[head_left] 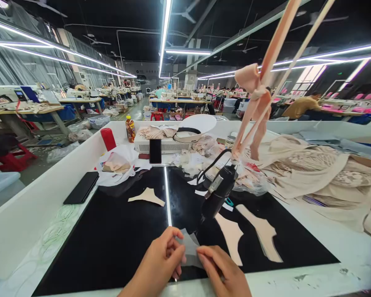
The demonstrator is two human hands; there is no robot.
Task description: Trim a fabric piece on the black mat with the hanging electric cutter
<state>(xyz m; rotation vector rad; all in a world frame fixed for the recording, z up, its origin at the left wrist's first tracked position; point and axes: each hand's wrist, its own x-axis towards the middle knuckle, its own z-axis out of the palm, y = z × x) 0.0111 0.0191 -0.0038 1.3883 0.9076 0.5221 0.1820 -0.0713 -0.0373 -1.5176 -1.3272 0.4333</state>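
Between my hands is a small translucent sheet [190,247], above the black work surface [111,243]. My right hand [224,270] is closed in a pinch on the sheet's right edge. The fingers of my left hand [160,260] are curled at its left edge; whether they grip the sheet is hidden. Just beyond hangs a black corded handheld tool [219,192], tied to peach fabric strips [253,99]. Beside the tool lie a cut cream fabric piece [230,237] and a longer layered cream piece [262,233]. Another cream piece [146,197] lies farther left.
White side walls [49,185] border the table. At the back stand a phone [155,151], a white box [142,142], a bottle [130,128] and a red cone [108,139]. A black flat case [81,188] lies left, beige fabric piles [321,165] right. A person [301,107] sits farther off.
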